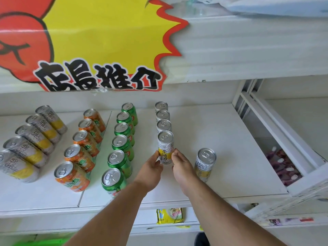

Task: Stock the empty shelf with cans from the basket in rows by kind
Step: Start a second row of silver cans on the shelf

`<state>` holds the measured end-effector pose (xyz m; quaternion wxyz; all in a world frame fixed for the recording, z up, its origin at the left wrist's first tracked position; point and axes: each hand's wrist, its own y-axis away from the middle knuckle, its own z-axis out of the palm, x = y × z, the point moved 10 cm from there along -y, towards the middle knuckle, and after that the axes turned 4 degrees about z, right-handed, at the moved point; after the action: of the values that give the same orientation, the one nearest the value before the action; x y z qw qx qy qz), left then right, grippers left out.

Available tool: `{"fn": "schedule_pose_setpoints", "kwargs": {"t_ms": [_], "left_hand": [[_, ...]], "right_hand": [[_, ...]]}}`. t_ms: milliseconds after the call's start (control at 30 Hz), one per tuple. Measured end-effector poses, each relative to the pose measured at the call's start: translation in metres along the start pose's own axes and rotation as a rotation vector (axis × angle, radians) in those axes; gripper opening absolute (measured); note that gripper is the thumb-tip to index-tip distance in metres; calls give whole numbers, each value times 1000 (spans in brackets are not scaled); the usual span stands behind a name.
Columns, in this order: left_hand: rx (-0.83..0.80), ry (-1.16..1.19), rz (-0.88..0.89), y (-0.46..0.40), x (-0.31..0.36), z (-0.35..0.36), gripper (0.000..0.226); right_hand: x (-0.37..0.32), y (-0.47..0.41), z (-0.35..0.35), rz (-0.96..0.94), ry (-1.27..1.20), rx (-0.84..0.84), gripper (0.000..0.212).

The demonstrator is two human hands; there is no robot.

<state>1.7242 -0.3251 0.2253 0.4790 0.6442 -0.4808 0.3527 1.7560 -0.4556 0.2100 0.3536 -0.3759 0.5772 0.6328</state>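
Green cans point(122, 139) left, lone can point(205, 164) right.

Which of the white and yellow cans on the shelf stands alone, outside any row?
The white and yellow can right of the right hand; it stands by itself, apart from the row.

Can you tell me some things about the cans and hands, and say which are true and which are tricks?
1. Both hands touch the front silver-and-yellow can. True: left hand, right hand.
2. The green row has three cans. False: six.
3. One silver-and-yellow can stands alone to the right. True.
4. The orange cans lie on their sides. False: they stand upright.
5. The orange row is right of the green row. False: left.
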Motion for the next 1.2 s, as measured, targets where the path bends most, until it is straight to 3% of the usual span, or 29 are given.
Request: {"fn": "schedule_pose_setpoints", "kwargs": {"t_ms": [233,400,500,667,733,833,967,1200], "left_hand": [[128,75,-73,44,-21,6,54],[68,86,-27,65,-18,32,47],[20,55,-2,64,-9,50,45],[-52,11,27,63,6,82,49],[-71,18,24,63,13,93,50],[-88,29,27,59,22,104,53],[-107,42,55,53,27,113,50],[-108,25,159,56,32,109,48]], "right_hand": [[28,42,-12,-21,27,-28,47],[55,82,-47,-11,39,-23,59],[55,93,-86,-28,86,109,26],[48,91,-154,-27,14,404,16],[39,82,-160,-33,98,394,19],[23,70,-152,-12,133,312,43],[9,59,-138,-30,152,212,28],[8,59,-120,-84,134,179,53]]}}
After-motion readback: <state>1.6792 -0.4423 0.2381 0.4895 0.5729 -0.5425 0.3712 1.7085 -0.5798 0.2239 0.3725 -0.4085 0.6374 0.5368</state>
